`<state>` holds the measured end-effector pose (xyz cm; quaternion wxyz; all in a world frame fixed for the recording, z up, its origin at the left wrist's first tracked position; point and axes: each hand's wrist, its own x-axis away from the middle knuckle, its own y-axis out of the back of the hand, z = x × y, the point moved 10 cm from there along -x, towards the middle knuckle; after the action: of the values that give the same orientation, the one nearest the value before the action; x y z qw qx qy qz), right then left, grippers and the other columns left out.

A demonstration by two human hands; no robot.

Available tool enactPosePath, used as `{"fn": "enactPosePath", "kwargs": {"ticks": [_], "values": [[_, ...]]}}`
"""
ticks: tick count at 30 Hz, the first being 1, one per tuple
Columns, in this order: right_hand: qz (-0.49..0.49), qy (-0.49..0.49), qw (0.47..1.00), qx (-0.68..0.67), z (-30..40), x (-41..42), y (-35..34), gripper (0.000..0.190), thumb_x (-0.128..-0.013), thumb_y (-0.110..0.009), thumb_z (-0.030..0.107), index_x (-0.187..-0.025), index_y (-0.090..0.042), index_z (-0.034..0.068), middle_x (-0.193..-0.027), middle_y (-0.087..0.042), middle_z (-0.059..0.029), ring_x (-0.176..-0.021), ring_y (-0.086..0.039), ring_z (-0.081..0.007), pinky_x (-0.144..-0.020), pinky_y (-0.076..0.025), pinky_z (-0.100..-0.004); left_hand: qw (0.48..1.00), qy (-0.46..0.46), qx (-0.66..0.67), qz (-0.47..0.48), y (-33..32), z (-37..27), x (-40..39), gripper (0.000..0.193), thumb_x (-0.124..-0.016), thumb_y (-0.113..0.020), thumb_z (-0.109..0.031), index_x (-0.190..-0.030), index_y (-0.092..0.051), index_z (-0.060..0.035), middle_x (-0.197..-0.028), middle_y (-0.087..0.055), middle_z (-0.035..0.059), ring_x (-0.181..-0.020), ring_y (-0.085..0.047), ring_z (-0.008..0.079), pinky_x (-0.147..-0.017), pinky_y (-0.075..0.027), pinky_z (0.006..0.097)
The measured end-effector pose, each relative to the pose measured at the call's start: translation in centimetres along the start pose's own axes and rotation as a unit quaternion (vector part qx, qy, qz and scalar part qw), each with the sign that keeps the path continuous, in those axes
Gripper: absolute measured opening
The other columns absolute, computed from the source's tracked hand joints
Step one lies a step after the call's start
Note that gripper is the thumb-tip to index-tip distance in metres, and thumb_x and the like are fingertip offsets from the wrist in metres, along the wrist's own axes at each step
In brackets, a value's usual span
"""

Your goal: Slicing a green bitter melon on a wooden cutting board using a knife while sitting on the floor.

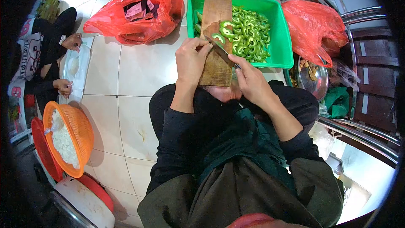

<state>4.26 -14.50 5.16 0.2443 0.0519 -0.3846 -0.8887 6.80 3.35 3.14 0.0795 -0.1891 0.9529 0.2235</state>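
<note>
A worn wooden cutting board lies lengthwise in front of me, across the green plastic basin. My right hand grips the handle of a kitchen knife, its blade slanting over the board toward the upper left. At the blade's tip, my left hand has thumb and forefinger pinched together; whether anything is between them is hidden. Green bitter melon slices rest on the board beside the blade. Many cut bitter melon pieces fill the basin's right side. Uncut green pieces show left of the board.
On the tiled floor stands an open red plastic bag. Another red bag and a steel bowl are at right, near metal-framed furniture. At left, a co-worker's hands touch a white tray, above an orange basket.
</note>
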Motion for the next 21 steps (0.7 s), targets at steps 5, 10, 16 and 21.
{"fn": "enactPosePath", "kwargs": {"ticks": [5,10,16,21], "values": [[-0.019,0.03,0.999,0.014,-0.3,-1.4,-1.5,0.04,-0.096,-0.044,0.008,-0.135,-0.044,0.009,-0.113,-0.06,-0.0259,-0.107,-0.057,-0.0422,-0.093,-0.046,-0.0475,1.0,0.009,-0.029,0.006,0.4,-0.2,-0.1,0.012,-0.077,-0.077,-0.012,-0.083,-0.073,-0.0034,-0.08,-0.067,0.013,-0.072,-0.066,0.0252,-0.068,-0.052,0.0347],[-0.033,0.042,0.998,0.019,-0.7,-2.9,-2.7,0.039,-0.095,-0.044,0.008,-0.134,-0.045,0.009,-0.11,-0.06,-0.0277,-0.103,-0.058,-0.044,-0.09,-0.048,-0.0483,0.999,0.023,-0.034,0.014,-0.2,0.0,-0.3,0.012,-0.077,-0.077,-0.012,-0.085,-0.074,-0.0034,-0.082,-0.068,0.0123,-0.075,-0.067,0.0237,-0.071,-0.052,0.0334],[0.013,-0.044,0.999,-0.029,-2.2,-0.3,-1.3,0.039,-0.096,-0.043,0.009,-0.135,-0.045,0.01,-0.115,-0.06,-0.029,-0.106,-0.058,-0.0449,-0.093,-0.047,-0.0485,1.0,0.006,-0.02,0.016,0.3,0.1,-0.1,0.012,-0.077,-0.077,-0.012,-0.085,-0.073,-0.0033,-0.083,-0.068,0.0131,-0.075,-0.067,0.0247,-0.071,-0.053,0.0335],[-0.014,-0.039,0.998,-0.04,-0.8,0.0,0.1,0.039,-0.096,-0.043,0.01,-0.136,-0.044,0.009,-0.118,-0.06,-0.0278,-0.111,-0.057,-0.0435,-0.095,-0.046,-0.048,1.0,0.006,-0.024,0.012,0.1,0.5,-0.1,0.012,-0.078,-0.076,-0.011,-0.085,-0.072,-0.0026,-0.084,-0.068,0.0134,-0.075,-0.067,0.025,-0.072,-0.053,0.0337]]}}
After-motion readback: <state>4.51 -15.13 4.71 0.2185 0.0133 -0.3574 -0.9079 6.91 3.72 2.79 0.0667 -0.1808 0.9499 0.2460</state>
